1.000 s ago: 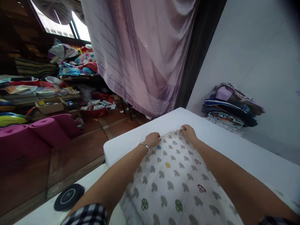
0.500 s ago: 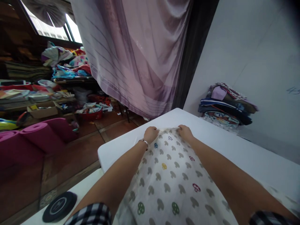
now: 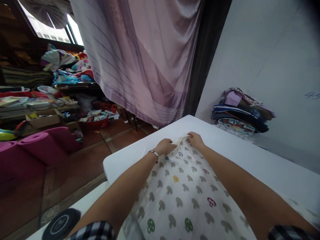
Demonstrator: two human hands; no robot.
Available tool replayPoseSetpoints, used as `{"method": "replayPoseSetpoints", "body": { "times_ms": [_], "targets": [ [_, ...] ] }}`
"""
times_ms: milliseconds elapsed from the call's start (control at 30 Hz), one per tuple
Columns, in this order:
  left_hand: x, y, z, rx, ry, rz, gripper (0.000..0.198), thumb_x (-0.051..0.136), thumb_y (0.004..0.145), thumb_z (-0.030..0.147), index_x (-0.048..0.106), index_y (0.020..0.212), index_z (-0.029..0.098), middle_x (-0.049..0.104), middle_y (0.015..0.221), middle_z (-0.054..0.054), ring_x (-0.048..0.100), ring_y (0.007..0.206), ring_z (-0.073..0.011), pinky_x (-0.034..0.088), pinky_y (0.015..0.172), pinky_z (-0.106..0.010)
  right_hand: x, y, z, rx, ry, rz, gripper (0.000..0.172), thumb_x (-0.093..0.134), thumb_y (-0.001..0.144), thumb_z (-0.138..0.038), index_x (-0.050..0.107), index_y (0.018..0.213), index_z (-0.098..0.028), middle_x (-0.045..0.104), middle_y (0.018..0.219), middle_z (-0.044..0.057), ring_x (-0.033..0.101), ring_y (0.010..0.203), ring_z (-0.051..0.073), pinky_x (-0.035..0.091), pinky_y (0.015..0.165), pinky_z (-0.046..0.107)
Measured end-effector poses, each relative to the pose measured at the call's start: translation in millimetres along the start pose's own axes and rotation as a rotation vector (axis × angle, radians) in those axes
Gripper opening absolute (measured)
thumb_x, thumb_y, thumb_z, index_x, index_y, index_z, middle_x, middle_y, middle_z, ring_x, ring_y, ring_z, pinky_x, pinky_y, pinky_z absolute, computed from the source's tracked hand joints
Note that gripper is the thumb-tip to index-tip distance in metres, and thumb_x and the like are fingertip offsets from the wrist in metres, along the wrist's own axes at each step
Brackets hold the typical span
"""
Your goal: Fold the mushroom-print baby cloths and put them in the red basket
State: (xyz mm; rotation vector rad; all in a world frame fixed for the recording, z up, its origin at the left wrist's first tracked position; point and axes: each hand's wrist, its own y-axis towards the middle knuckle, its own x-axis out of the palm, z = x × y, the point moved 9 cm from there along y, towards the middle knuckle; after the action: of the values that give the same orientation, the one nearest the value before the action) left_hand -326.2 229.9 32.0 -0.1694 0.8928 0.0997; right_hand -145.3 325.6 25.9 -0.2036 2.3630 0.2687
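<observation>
A plump white pillow (image 3: 182,196) in a cover printed with grey and coloured mushroom shapes lies on a white table (image 3: 240,156). Both my arms stretch over it to its far end. My left hand (image 3: 165,146), with a thin bracelet at the wrist, is closed on the cover's far edge. My right hand (image 3: 196,140) pinches the same edge a little to the right. Between the hands the cover's edge stands up in a small fold.
A round black disc (image 3: 61,224) lies at the table's near left corner. Folded clothes (image 3: 241,111) are stacked against the white wall at the right. A pink striped curtain (image 3: 150,56) hangs beyond the table. Rolled magenta mats (image 3: 35,146) and cluttered shelves fill the left.
Both hands have kept hold of the cover's far edge and shifted slightly along it; the edge now bunches up between them. The camera has turned a little.
</observation>
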Motion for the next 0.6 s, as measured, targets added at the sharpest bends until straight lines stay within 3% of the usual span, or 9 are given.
{"method": "replayPoseSetpoints", "body": {
  "times_ms": [100, 233, 433, 600],
  "targets": [
    [6.7, 9, 7, -0.018, 0.036, 0.001, 0.038, 0.065, 0.066, 0.044, 0.07, 0.091, 0.017, 0.067, 0.105, -0.012, 0.06, 0.096, -0.0266, 0.043, 0.076, -0.029, -3, 1, -1, -0.017, 0.004, 0.014, 0.026, 0.045, 0.073, -0.011, 0.062, 0.091, -0.018, 0.062, 0.068, 0.0, 0.053, 0.05, 0.009, 0.04, 0.045, 0.018],
    [14.7, 21, 21, -0.022, 0.008, 0.026, 0.029, 0.062, 0.07, 0.035, 0.07, 0.09, 0.016, 0.068, 0.102, -0.013, 0.061, 0.093, -0.025, 0.043, 0.075, -0.029, -10, 0, -1, -0.033, -0.02, 0.023, 0.027, 0.046, 0.071, -0.011, 0.063, 0.092, -0.018, 0.061, 0.067, 0.0, 0.054, 0.053, 0.01, 0.042, 0.049, 0.019],
    [-8.4, 30, 26, -0.034, -0.096, 0.205, 0.025, 0.052, 0.078, 0.033, 0.07, 0.087, 0.018, 0.069, 0.098, -0.009, 0.06, 0.091, -0.0214, 0.042, 0.072, -0.027, -14, -3, -3, -0.022, -0.045, 0.021, 0.03, 0.051, 0.072, -0.015, 0.063, 0.098, -0.02, 0.063, 0.069, -0.001, 0.055, 0.06, 0.011, 0.043, 0.057, 0.02],
    [-18.3, 34, 10, -0.077, -0.198, 0.24, 0.023, 0.052, 0.078, 0.032, 0.069, 0.08, 0.017, 0.068, 0.074, -0.006, 0.06, 0.066, -0.0155, 0.041, 0.059, -0.024, -13, 2, -6, 0.014, -0.04, 0.032, 0.021, 0.048, 0.076, -0.018, 0.065, 0.088, -0.018, 0.062, 0.064, 0.0, 0.055, 0.059, 0.012, 0.042, 0.057, 0.02]
  ]
}}
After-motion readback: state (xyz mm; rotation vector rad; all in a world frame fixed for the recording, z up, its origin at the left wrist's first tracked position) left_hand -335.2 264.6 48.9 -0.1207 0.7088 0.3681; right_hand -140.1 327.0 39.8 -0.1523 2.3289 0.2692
